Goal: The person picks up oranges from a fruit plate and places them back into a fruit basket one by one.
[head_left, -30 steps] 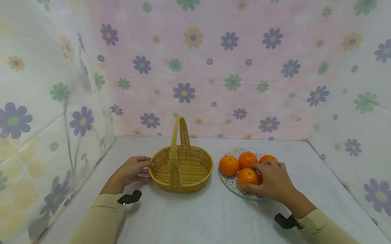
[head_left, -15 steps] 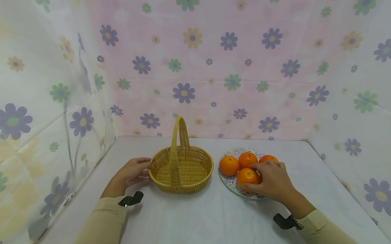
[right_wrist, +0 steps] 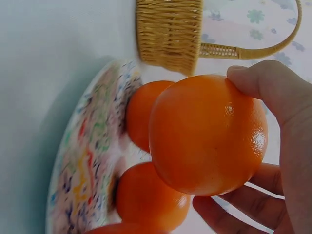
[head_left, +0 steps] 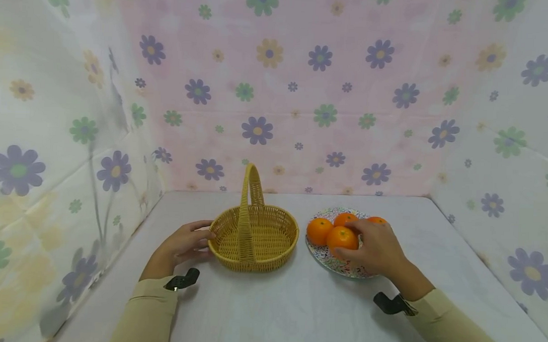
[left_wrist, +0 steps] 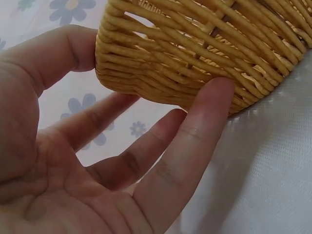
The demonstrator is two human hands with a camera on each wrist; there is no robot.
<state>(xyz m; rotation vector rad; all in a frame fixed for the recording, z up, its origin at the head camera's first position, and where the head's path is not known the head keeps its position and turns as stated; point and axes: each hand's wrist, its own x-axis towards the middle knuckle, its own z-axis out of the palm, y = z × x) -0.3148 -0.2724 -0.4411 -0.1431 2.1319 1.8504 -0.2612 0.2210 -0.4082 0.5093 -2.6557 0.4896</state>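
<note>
A yellow wicker basket (head_left: 276, 249) with a tall arched handle stands on the table, and nothing lies in it. My left hand (head_left: 187, 242) holds its left end, thumb at the rim and fingertips against the woven wall (left_wrist: 161, 63). To the right, my right hand (head_left: 380, 247) grips an orange (head_left: 342, 240) between thumb and fingers. The right wrist view shows this gripped orange (right_wrist: 207, 134) raised above the speckled plate (right_wrist: 80, 165). Other oranges lie on the plate: one at the left (head_left: 319, 231), one behind (head_left: 346, 219), and one partly hidden by my hand (head_left: 377, 220).
A white cloth covers the table (head_left: 260, 311). Flowered fabric hangs at the back (head_left: 293, 136) and along both sides. The basket's handle (head_left: 245, 210) rises well above its rim. A dark camera mount sits on each wrist.
My right hand has lifted the front orange a little and carried it slightly left and back. My left hand and the basket have stayed almost still.
</note>
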